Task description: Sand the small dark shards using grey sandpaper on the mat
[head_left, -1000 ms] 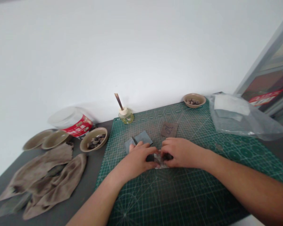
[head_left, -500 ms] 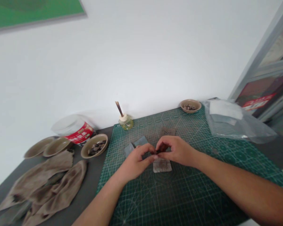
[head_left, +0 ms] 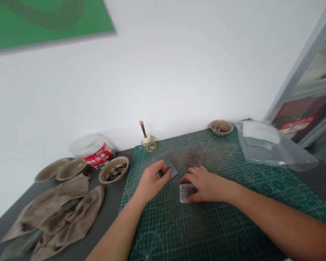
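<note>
My left hand (head_left: pixel 152 180) hovers over the green cutting mat (head_left: pixel 220 217) with its fingers curled in a pinch round a small dark piece, just in front of a blue-grey sanding square (head_left: pixel 171 169). My right hand (head_left: pixel 203 185) lies on the mat to the right, fingers pressing on a pale grey worn square (head_left: pixel 185 192). A brown square with writing (head_left: pixel 195 158) lies behind my right hand.
A small oil bottle with a stick (head_left: pixel 149 143) stands at the mat's back edge. Bowls of dark pieces (head_left: pixel 113 169) (head_left: pixel 221 127) sit left and back right. Also empty dishes (head_left: pixel 62 169), a red-labelled tub (head_left: pixel 93 151), brown rags (head_left: pixel 57 210), a plastic bag (head_left: pixel 268 145).
My hands were joined over the pale square; now they are apart. The left hand moved left holding the small dark piece, and the right hand settled on the pale square. The camera tilted up.
</note>
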### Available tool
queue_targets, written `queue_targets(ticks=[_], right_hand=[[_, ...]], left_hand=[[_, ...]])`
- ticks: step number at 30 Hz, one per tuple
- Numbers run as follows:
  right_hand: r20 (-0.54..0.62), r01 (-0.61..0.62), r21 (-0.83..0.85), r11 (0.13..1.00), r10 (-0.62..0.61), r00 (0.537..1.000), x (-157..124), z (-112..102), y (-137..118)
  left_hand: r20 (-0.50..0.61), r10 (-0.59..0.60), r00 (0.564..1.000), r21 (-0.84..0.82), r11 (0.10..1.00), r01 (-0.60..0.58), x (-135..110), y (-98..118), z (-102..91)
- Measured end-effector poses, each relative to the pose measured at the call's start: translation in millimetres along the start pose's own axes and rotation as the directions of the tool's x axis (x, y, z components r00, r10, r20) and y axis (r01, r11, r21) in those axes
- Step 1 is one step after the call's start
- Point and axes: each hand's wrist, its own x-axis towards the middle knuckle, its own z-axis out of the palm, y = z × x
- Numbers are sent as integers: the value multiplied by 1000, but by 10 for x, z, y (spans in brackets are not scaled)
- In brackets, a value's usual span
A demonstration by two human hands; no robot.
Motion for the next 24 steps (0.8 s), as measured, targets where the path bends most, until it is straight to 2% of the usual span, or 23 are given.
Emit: queue_targets(ticks=[4,6,8,12,14,17,19,21,24], right_hand=[[46,-111,114,987,107,993,34,-74,-45],[108,-139,231,963,117,987,11,-190,-73],[117,-123,292,948,93,989,-42,-347,-121],[-2,-97,140,985,98,995,-149,-569,-272],[-37,-107,16,994,108,994,-177,-555,-341],[-11,-141,-122,983,140,990,-223,-463,-383],[-18,-175,-100,979,174,985,-285,-460,-357],[-100,-227,-22,974,224,969,-371,-545,-281],[-291,-361,8,933,347,892,-498,-763,-86]], left_hand=[[-28,12,1000,-25,1000,-12,3,13,-5],[-44,-6,999,-52,999,4,6,-3,-18],[-52,-34,998,-95,995,29,12,-37,-25],[-76,-74,994,-225,973,55,23,-114,-7],[-92,-79,993,-260,964,53,28,-138,5],[-103,-77,992,-269,962,47,38,-163,9],[-101,-80,992,-263,964,51,53,-183,8],[-102,-85,991,-257,965,56,73,-206,9],[-132,-91,987,-269,962,52,108,-242,16]])
